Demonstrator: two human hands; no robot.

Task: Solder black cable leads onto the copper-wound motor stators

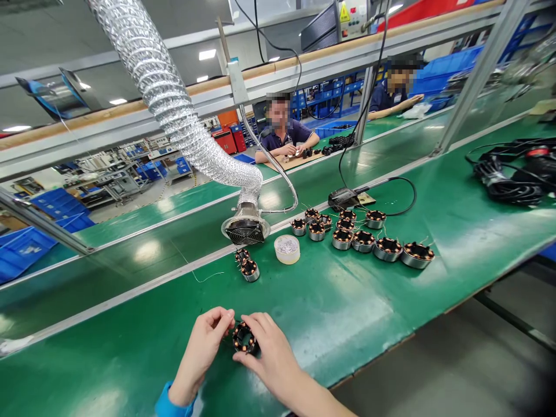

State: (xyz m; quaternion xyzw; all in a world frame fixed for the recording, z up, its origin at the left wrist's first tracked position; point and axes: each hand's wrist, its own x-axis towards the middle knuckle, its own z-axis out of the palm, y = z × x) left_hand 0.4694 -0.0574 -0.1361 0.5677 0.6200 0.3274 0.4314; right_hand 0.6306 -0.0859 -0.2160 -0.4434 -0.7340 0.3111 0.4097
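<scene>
A motor stator [244, 337] with copper windings and a black core sits low over the green bench. My right hand [271, 354] grips it from the right, thumb at its near side and fingers over its far edge. At its left rim, my left hand [203, 343] is closed in a pinch; what lies between the fingertips is too small to make out. Farther up the bench, two more stators [249, 270] stand close together, beside a round white tub [287, 249]. Several stators [364, 241] with thin wire ends form a group to the right.
A silver flexible duct [174, 110] hangs down to a round hood [245, 227] above the bench. A black cabled device [344, 198] lies behind the stators, and black cable bundles [512, 174] at far right. Across the bench sit two people [284, 136].
</scene>
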